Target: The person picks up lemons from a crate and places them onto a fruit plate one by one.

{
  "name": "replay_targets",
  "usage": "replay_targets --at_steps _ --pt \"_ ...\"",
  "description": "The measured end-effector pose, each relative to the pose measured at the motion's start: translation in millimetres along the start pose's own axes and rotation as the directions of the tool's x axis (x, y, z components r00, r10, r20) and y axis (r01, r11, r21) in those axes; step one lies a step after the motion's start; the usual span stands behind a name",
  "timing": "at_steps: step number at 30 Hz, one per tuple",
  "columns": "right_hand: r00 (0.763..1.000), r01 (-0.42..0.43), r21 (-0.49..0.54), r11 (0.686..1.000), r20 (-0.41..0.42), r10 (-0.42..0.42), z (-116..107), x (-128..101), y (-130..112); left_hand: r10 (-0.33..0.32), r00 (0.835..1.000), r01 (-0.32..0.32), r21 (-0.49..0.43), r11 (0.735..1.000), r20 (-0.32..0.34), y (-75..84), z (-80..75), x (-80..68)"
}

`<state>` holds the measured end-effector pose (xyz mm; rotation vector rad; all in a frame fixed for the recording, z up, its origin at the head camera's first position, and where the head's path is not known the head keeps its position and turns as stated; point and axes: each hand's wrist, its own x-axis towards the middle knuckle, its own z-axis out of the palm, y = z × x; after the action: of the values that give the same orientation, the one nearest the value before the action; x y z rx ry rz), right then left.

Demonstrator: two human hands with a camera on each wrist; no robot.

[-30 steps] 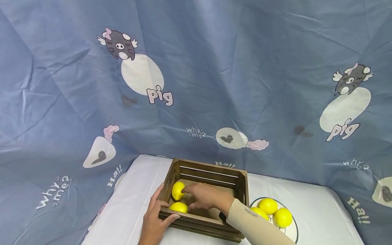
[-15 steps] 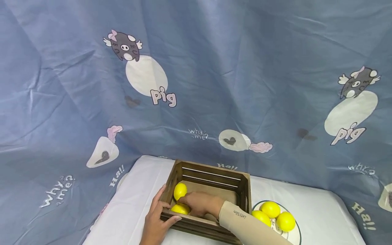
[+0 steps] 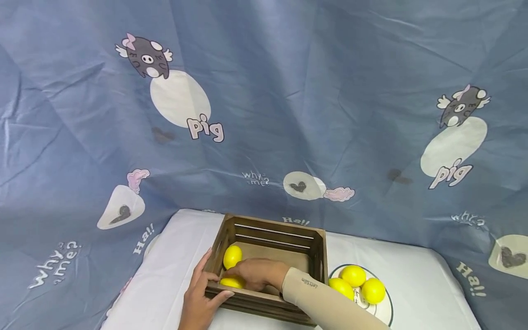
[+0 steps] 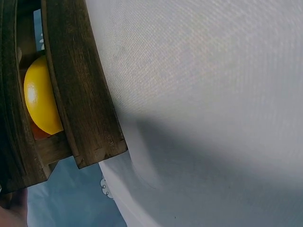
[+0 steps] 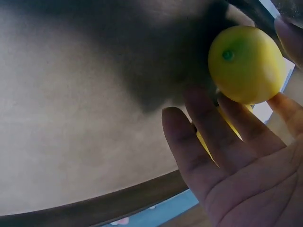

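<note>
My left hand (image 3: 197,295) grips the front left corner of a brown slatted wooden crate (image 3: 270,311), thumb on the front wall and fingers along the left side. In the left wrist view, part of a finger (image 4: 16,210) shows beside the crate, and a yellow lemon (image 4: 40,97) shows through the slats. My right hand (image 3: 257,272) reaches inside the crate and holds the front lemon (image 3: 232,283) there. In the right wrist view, index and thumb lie on opposite sides of this lemon (image 5: 246,66), the other fingers spread. A second lemon (image 3: 233,256) lies behind it along the left wall.
Several lemons (image 3: 373,291) sit on a white plate (image 3: 387,311) with a dark rim, right of the crate. My right forearm (image 3: 326,298) crosses in front of the plate. A white cloth (image 3: 416,270) covers the table; a blue patterned curtain (image 3: 264,91) hangs behind.
My right hand has moved down and toward the front left corner, from the rear lemon onto the front lemon. The left hand stays on the crate. The view has shifted slightly.
</note>
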<state>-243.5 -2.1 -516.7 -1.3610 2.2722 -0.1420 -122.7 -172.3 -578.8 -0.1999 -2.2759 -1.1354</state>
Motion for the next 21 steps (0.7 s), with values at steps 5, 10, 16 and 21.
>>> replay_targets --at_steps 5,10,16,21 --pt "1.0 0.009 0.011 1.0 0.029 -0.009 0.4 0.8 0.7 0.008 1.0 -0.008 -0.007 1.0 0.009 -0.7 -0.5 1.0" --pt "0.999 0.017 0.02 1.0 0.05 -0.018 2.6 -0.5 3.9 0.012 1.0 -0.012 -0.009 1.0 0.012 1.1 1.0 1.5" --pt "0.999 -0.009 0.056 0.998 0.05 0.006 3.4 0.6 5.5 0.022 1.0 -0.022 -0.006 1.0 -0.004 2.5 0.2 1.9" --pt "0.997 -0.045 0.051 0.998 0.067 0.042 4.5 3.8 5.9 0.013 1.0 -0.013 0.0 1.0 -0.012 2.3 0.1 0.2"
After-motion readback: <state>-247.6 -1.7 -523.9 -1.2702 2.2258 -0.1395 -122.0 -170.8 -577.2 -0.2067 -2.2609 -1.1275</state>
